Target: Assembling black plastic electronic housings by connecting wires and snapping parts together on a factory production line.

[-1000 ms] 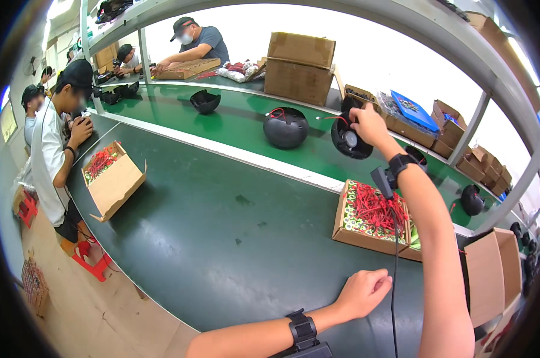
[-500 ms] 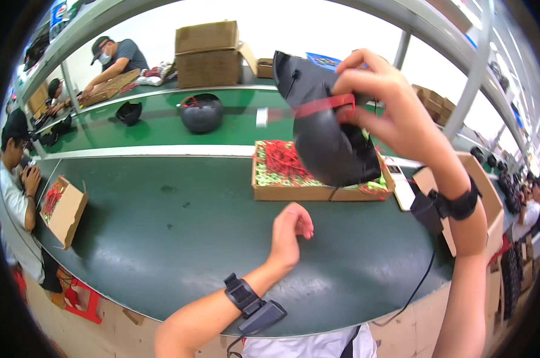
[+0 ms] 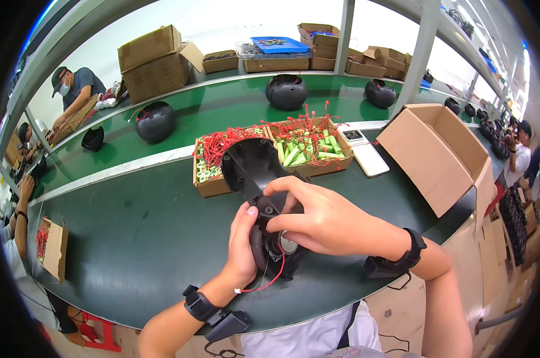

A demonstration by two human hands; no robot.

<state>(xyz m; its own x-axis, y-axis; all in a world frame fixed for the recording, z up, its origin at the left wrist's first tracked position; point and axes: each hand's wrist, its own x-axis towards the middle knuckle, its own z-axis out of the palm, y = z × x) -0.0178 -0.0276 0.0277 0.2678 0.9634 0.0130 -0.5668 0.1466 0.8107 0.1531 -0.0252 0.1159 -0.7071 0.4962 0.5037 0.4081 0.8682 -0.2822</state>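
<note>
Clasps the black shell (image 3: 253, 190) along its left side with the left hand (image 3: 240, 253). Spans its inside with the right hand (image 3: 325, 219), finger and thumb parted; cannot tell whether pinching anything. Holds it over the green table (image 3: 138, 250), near the cardboard boxes (image 3: 215, 189).

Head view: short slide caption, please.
Left hand and right hand on a black housing at a dark green worktable, near a box of green cylinders.

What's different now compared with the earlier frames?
The right hand brought the black shell from over the green belt toward the person, above the dark table. The left hand, empty before, now holds the shell too. The two boxes with red wires stayed beside the belt.
</note>
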